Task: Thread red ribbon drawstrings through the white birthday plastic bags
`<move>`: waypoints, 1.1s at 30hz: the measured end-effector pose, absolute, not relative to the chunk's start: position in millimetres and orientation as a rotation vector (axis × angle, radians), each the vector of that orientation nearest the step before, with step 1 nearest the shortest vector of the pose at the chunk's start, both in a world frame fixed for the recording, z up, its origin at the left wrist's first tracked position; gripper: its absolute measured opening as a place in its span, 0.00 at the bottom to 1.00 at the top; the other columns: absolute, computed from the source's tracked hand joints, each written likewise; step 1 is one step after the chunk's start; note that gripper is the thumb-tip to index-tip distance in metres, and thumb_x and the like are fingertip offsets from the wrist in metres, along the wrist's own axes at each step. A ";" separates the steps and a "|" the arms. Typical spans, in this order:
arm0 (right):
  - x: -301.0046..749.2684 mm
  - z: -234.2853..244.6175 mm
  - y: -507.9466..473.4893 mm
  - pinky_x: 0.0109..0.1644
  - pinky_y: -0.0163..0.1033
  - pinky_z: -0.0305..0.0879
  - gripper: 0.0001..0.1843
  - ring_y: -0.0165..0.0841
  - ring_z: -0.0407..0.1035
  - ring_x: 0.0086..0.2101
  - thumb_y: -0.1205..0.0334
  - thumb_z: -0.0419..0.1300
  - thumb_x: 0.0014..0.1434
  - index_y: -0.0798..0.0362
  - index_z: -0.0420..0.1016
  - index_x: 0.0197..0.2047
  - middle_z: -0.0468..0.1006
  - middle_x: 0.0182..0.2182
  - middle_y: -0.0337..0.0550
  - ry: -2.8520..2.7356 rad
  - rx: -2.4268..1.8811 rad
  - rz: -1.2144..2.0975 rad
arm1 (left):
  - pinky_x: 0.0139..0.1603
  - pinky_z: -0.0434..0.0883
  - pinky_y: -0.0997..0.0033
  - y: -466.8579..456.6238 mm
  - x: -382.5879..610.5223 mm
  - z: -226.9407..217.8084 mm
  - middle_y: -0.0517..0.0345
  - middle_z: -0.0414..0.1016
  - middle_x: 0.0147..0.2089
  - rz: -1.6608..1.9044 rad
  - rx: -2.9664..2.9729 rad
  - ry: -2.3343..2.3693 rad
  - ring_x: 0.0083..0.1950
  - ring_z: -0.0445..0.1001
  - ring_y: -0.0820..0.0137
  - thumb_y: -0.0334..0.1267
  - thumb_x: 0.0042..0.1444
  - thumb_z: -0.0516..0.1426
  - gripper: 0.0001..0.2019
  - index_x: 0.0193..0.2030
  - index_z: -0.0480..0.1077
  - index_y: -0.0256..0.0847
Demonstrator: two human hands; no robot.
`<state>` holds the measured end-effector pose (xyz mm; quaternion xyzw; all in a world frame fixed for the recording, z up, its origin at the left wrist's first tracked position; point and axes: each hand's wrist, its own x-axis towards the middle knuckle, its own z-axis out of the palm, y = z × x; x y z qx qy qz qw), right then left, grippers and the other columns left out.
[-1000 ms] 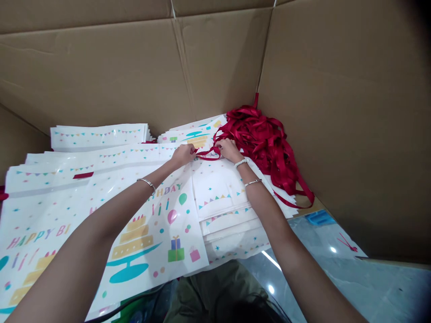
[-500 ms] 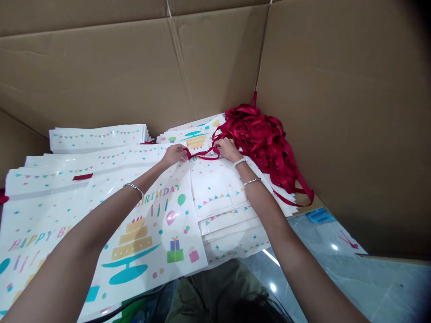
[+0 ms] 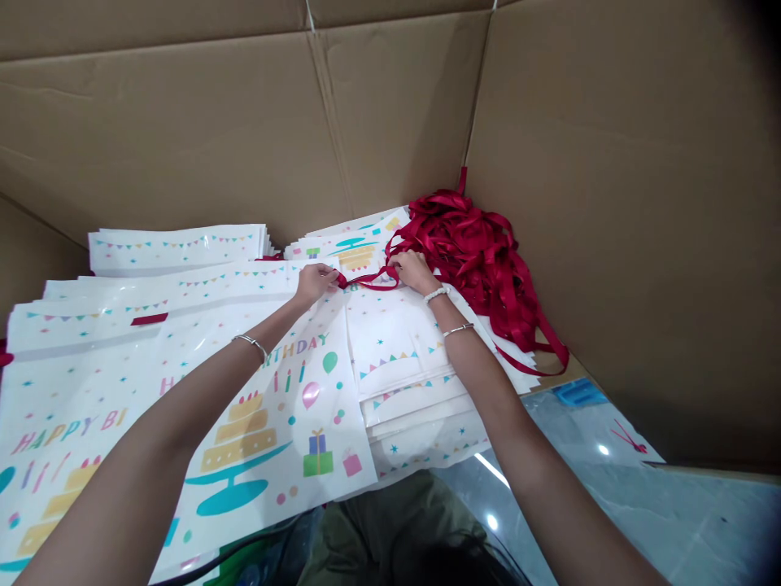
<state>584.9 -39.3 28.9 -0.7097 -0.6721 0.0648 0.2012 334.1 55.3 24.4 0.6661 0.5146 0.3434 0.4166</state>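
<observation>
My left hand (image 3: 316, 283) and my right hand (image 3: 412, 271) both pinch a length of dark red satin ribbon (image 3: 369, 279), which runs taut between them. Its strand lies just above a white plastic birthday bag (image 3: 305, 407) printed with cakes and bunting. The ribbon's other loose lengths form a tangled heap (image 3: 469, 252) right next to my right hand. Further stacks of the same bags lie under my right wrist (image 3: 403, 350) and at the back left (image 3: 174, 252).
Tall brown cardboard walls (image 3: 183, 122) surround the bags at the back and sides. A glossy grey tiled floor (image 3: 671, 521) shows at the lower right with a small blue object (image 3: 579, 393). A black cable (image 3: 244, 547) runs along the near edge.
My left hand has shifted a little left, drawing the ribbon between my hands tighter. My right hand and the ribbon heap stay nearly still.
</observation>
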 end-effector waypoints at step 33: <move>623.7 35.4 -50.8 0.62 0.47 0.61 0.16 0.41 0.73 0.53 0.66 0.57 0.68 0.48 0.84 0.50 0.83 0.49 0.47 -1.567 -2.110 0.132 | 0.40 0.80 0.72 34.2 292.5 20.2 0.48 0.84 0.38 0.605 1.430 1.240 0.39 0.84 0.63 0.36 0.39 0.75 0.12 0.31 0.82 0.39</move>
